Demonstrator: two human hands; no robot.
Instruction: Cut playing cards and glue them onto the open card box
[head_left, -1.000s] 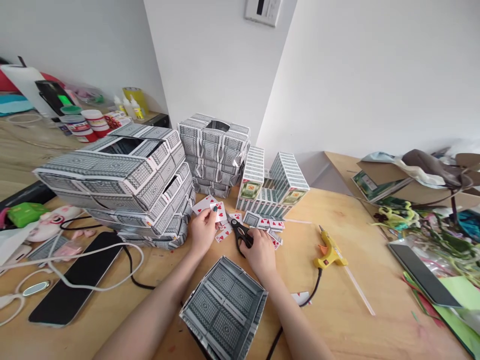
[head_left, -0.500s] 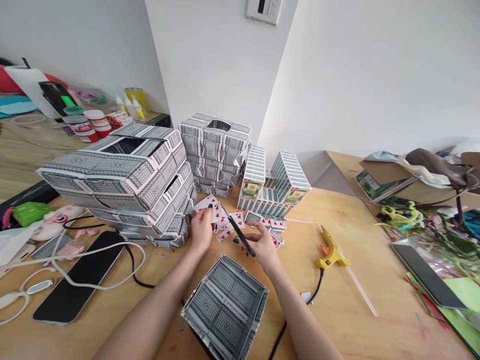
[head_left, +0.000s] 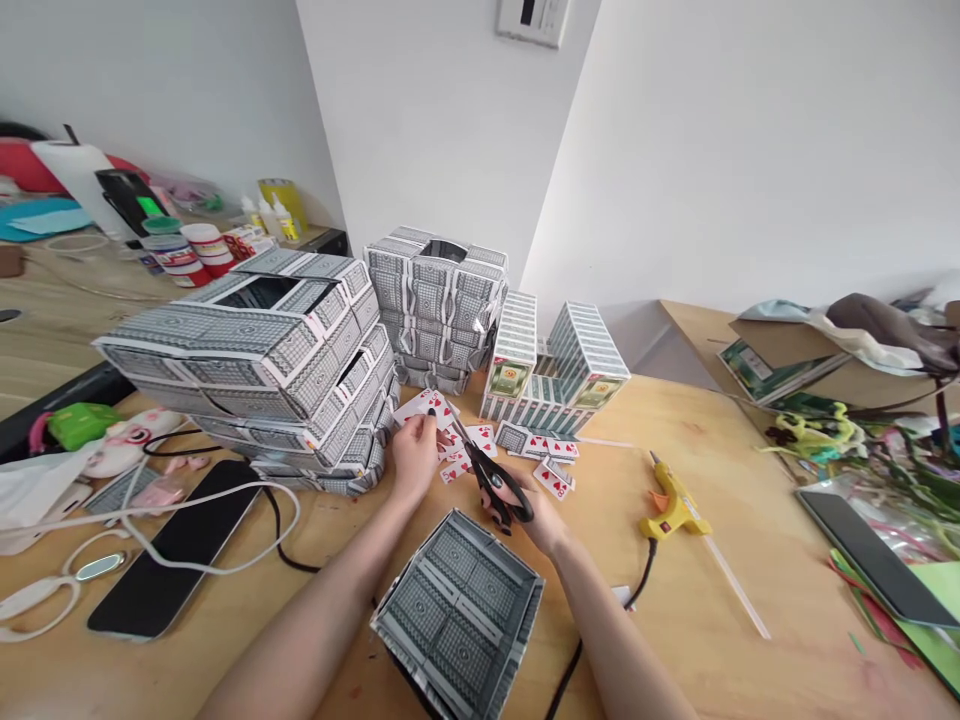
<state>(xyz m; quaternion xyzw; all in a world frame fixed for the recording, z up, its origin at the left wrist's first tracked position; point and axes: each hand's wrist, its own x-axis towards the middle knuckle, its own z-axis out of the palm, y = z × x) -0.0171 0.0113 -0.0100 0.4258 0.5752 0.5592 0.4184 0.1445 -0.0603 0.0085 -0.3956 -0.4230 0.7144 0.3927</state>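
Between the thumb and fingers of my left hand is a playing card with red hearts. My right hand grips black-handled scissors, their blades pointing up and left toward that card; whether they touch it I cannot tell. Several loose heart cards lie on the table beneath the blades. More cards rest just beyond my right hand. Close to me, between my forearms, stands an open box made of grey-patterned cards.
Card-built structures stand at the left and back, near stacked card boxes. A yellow glue gun lies right, its cord running toward me. Left are a black phone and a white cable. Another phone lies far right.
The scissors have turned in my right hand, and their handles now show with my fingers in them. The left hand still holds a card. The whole view has shifted slightly.
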